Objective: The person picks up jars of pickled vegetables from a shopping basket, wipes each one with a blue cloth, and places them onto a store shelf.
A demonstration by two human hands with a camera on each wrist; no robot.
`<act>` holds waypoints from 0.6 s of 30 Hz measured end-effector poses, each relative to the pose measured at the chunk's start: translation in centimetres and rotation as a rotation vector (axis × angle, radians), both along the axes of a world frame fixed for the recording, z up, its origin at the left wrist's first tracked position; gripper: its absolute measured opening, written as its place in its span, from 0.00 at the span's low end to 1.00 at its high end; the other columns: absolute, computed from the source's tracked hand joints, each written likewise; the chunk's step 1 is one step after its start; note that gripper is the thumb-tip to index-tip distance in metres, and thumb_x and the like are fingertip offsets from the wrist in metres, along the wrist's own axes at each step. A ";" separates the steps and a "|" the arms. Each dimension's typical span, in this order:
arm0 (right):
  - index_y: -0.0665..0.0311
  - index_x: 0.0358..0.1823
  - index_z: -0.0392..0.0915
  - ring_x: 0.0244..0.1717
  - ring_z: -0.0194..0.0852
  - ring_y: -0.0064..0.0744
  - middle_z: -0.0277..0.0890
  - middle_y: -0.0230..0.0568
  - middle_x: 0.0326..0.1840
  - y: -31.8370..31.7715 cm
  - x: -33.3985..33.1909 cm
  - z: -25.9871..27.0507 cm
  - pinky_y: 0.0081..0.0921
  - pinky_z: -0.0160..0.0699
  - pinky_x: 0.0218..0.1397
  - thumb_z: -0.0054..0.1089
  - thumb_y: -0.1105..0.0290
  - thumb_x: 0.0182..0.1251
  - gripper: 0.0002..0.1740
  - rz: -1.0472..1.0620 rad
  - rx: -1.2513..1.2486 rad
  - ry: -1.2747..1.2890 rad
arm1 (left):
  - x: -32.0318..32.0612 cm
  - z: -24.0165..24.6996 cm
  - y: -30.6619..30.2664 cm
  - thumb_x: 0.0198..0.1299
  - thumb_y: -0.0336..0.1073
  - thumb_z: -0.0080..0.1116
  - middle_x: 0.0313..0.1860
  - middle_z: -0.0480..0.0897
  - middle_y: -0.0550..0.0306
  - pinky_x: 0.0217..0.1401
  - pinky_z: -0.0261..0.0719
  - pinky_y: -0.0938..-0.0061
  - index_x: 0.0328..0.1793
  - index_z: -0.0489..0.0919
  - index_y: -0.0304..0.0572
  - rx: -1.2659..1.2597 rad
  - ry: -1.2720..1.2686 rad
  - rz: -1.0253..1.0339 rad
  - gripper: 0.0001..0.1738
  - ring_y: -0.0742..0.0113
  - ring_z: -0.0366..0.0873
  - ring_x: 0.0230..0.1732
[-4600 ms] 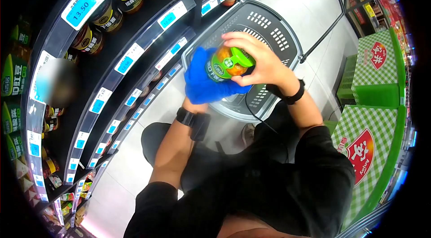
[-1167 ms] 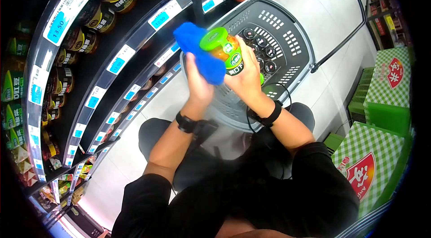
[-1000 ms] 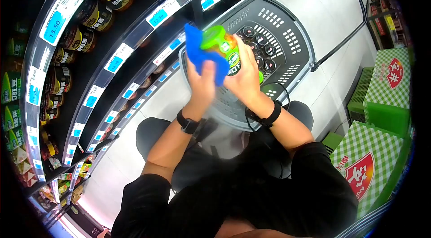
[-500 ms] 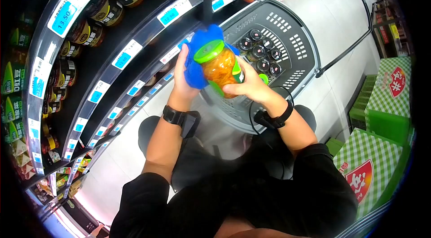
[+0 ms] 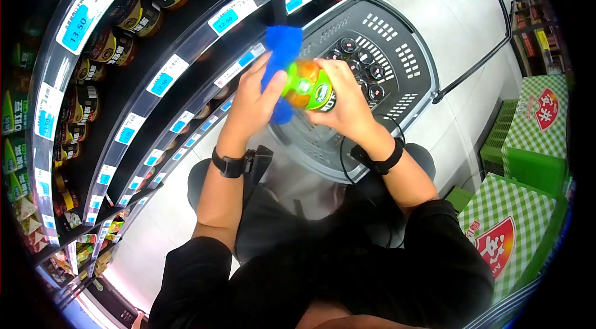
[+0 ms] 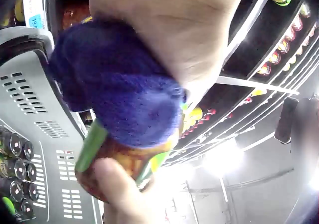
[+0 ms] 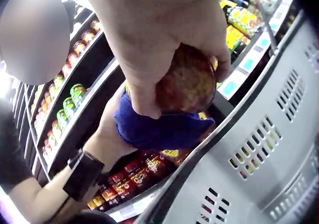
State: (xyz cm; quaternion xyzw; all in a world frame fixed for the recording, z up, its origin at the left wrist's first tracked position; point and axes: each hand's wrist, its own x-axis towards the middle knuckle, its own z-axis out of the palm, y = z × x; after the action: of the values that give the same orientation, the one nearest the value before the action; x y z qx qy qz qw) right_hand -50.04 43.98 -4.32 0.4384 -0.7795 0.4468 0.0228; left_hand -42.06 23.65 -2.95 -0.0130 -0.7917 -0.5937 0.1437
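Observation:
A glass jar [image 5: 310,85] with orange-brown contents and a green label lies tilted between both hands, above the basket. My right hand [image 5: 349,104] grips it near its base; the glass bottom of the jar [image 7: 187,79] faces the right wrist camera. With fingers and thumb my left hand [image 5: 251,98] holds a blue cloth [image 5: 284,43] around the lid end, so the green lid is mostly covered. Seen from the left wrist, the cloth [image 6: 119,87] is bunched under the left hand [image 6: 174,29], and a right-hand thumb [image 6: 112,176] presses on the jar just below it.
Below the hands stands a grey basket [image 5: 423,77] holding several dark-lidded jars [image 5: 364,56]. Curved shelves [image 5: 167,74] with price tags and jars [image 5: 139,15] run close on the left. Green checkered boxes [image 5: 515,223] stand at the right. A cable [image 5: 343,155] hangs by the right wrist.
The jar has turned from label-away to label-up, and the cloth has come around its lid. Earliest, the right hand was at the lid and the cloth round the lower body.

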 end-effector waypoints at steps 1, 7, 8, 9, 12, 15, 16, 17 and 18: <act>0.66 0.69 0.67 0.60 0.71 0.52 0.70 0.49 0.59 0.0 0.3 0.1 0.39 0.75 0.62 0.78 0.75 0.34 0.51 0.001 0.041 0.003 | -0.2 0.9 1.1 0.74 0.51 0.49 0.48 0.83 0.34 0.56 0.76 0.66 0.53 0.79 0.24 0.025 0.003 0.102 0.29 0.53 0.81 0.50; 0.65 0.67 0.68 0.55 0.71 0.52 0.70 0.48 0.56 0.2 1.7 -0.7 0.39 0.73 0.59 0.79 0.73 0.36 0.49 0.147 0.059 0.071 | -0.4 -2.0 0.0 0.71 0.63 0.47 0.30 0.82 0.43 0.43 0.75 0.61 0.36 0.80 0.23 0.074 -0.437 0.318 0.39 0.56 0.79 0.33; 0.65 0.67 0.68 0.55 0.72 0.52 0.71 0.48 0.56 0.2 1.8 -0.8 0.38 0.73 0.59 0.79 0.73 0.36 0.49 0.147 0.048 0.062 | -0.5 -2.8 -0.4 0.72 0.63 0.47 0.32 0.83 0.44 0.43 0.75 0.62 0.37 0.80 0.23 0.087 -0.460 0.310 0.39 0.56 0.79 0.33; 0.65 0.67 0.68 0.56 0.72 0.52 0.71 0.48 0.56 0.2 1.9 -0.6 0.38 0.73 0.60 0.80 0.71 0.37 0.49 0.138 0.002 -0.009 | -0.6 -3.6 -0.7 0.71 0.66 0.46 0.41 0.85 0.47 0.50 0.79 0.64 0.46 0.82 0.29 0.180 -0.449 0.304 0.38 0.59 0.83 0.39; 0.65 0.66 0.68 0.57 0.73 0.52 0.72 0.48 0.58 -0.1 2.3 0.2 0.37 0.72 0.63 0.82 0.68 0.38 0.48 0.083 -0.170 -0.168 | -0.7 -1.4 0.6 0.70 0.68 0.47 0.50 0.86 0.50 0.60 0.80 0.66 0.56 0.80 0.35 0.913 -0.583 0.162 0.38 0.63 0.84 0.49; 0.68 0.66 0.66 0.62 0.73 0.49 0.72 0.49 0.62 -0.4 2.7 0.6 0.37 0.71 0.66 0.83 0.65 0.39 0.50 -0.015 -0.320 -0.216 | -0.3 -3.7 3.8 0.71 0.60 0.52 0.60 0.82 0.53 0.64 0.79 0.67 0.63 0.77 0.41 1.034 -0.515 -0.015 0.30 0.66 0.80 0.61; 0.68 0.66 0.66 0.64 0.73 0.49 0.72 0.50 0.63 -0.5 2.7 0.7 0.37 0.71 0.67 0.83 0.65 0.39 0.50 -0.037 -0.296 -0.161 | -0.3 -4.2 4.6 0.72 0.57 0.53 0.61 0.81 0.54 0.64 0.79 0.66 0.64 0.77 0.42 1.123 -0.454 -0.113 0.28 0.66 0.80 0.61; 0.68 0.66 0.66 0.65 0.73 0.49 0.71 0.52 0.64 -0.7 2.6 0.8 0.37 0.70 0.68 0.83 0.66 0.39 0.50 -0.055 -0.272 -0.105 | -0.1 -4.5 5.1 0.71 0.55 0.54 0.61 0.81 0.55 0.63 0.79 0.66 0.64 0.77 0.43 1.179 -0.437 -0.130 0.27 0.66 0.80 0.60; 0.68 0.66 0.66 0.67 0.72 0.48 0.71 0.53 0.65 -0.8 2.4 0.9 0.37 0.70 0.69 0.83 0.66 0.39 0.50 -0.071 -0.251 -0.048 | 0.2 -4.7 5.5 0.71 0.53 0.55 0.61 0.81 0.55 0.63 0.80 0.67 0.64 0.77 0.43 1.233 -0.418 -0.144 0.26 0.66 0.80 0.60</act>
State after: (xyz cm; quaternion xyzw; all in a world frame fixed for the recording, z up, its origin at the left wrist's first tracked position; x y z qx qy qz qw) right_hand -47.63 43.17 -3.40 0.3937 -0.7328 0.5500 0.0744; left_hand -41.86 29.10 -7.69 0.1344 -0.3144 -0.9370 -0.0723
